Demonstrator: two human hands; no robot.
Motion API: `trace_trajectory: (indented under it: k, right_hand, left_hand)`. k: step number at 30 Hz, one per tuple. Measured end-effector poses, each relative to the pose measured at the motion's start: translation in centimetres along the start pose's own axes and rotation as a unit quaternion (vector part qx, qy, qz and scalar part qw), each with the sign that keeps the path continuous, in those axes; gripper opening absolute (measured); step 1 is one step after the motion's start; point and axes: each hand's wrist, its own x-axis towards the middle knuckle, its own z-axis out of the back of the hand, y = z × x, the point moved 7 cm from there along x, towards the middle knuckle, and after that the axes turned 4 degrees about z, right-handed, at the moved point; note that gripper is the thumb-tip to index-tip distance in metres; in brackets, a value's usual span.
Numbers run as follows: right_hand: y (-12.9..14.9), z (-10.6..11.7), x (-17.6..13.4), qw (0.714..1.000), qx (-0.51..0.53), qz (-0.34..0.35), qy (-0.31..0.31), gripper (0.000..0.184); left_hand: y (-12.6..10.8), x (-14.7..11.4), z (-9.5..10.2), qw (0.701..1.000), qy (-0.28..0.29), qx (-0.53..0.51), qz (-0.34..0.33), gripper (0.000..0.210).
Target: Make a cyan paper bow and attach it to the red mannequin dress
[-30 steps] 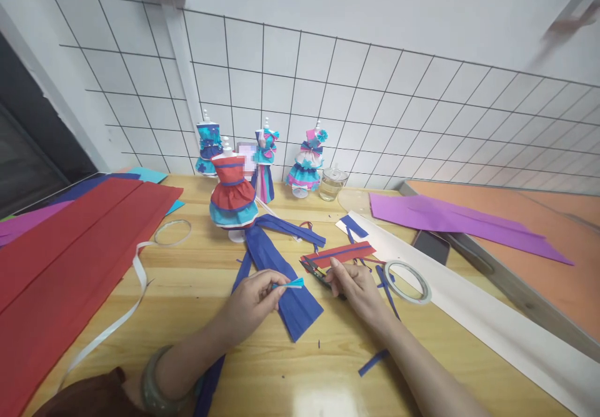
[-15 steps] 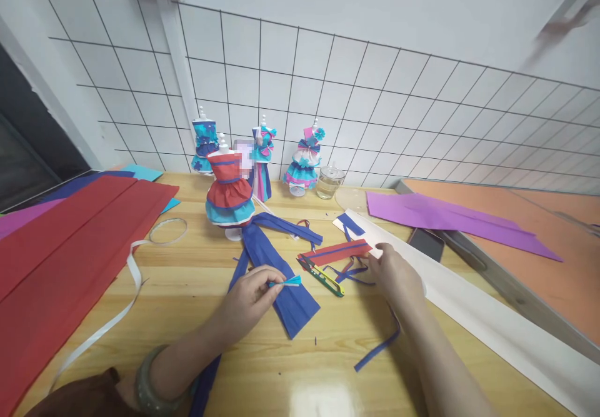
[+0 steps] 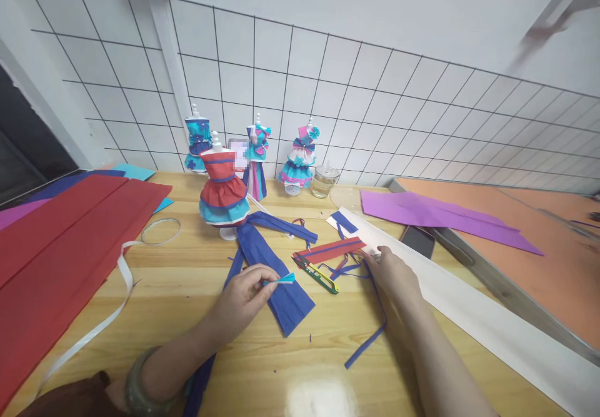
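My left hand [image 3: 249,289] pinches a small folded turquoise paper piece [image 3: 287,278], its fanned end pointing right, above a wide blue paper strip [image 3: 285,298]. At the right, my right hand [image 3: 396,273] reaches down to the table with fingers closed around something I cannot make out, partly hidden by the hand. Thin blue paper strips [image 3: 365,345] trail beside it. Between the hands lie yellow-green thread snips [image 3: 323,277] and a red paper strip with a blue stripe [image 3: 332,250]. A mini dress form in a red and turquoise paper dress [image 3: 224,185] stands behind them.
Several other dressed mini forms [image 3: 300,160] and a glass cup [image 3: 324,182] stand by the wall grid. Red paper sheets [image 3: 79,242] cover the left side, near a white ribbon [image 3: 94,332]. White paper [image 3: 469,304], purple paper [image 3: 422,211] and a phone [image 3: 419,242] lie right.
The view has shifted slightly, so most things sit a little further left. My right hand's fingers have moved slightly at the strips' end. My left hand still pinches the turquoise piece.
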Motion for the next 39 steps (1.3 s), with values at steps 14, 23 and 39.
trace_trajectory:
  k: [14,23,39]
  right_hand:
    - [-0.9,0.5,0.1,1.0,-0.006,-0.02,-0.014,0.044]
    - [-1.0,1.2,-0.1,0.998,0.026,-0.008,-0.065,0.037]
    - [7.6,2.4,-4.5,0.742,0.625,0.241,-0.015,0.048]
  left_hand:
    - [0.1,0.0,-0.1,1.0,-0.001,0.007,-0.004,0.013]
    - [0.1,0.0,-0.1,1.0,0.0,0.001,-0.011,0.013]
    - [1.9,0.0,-0.4,0.974,-0.011,-0.192,0.122,0.019]
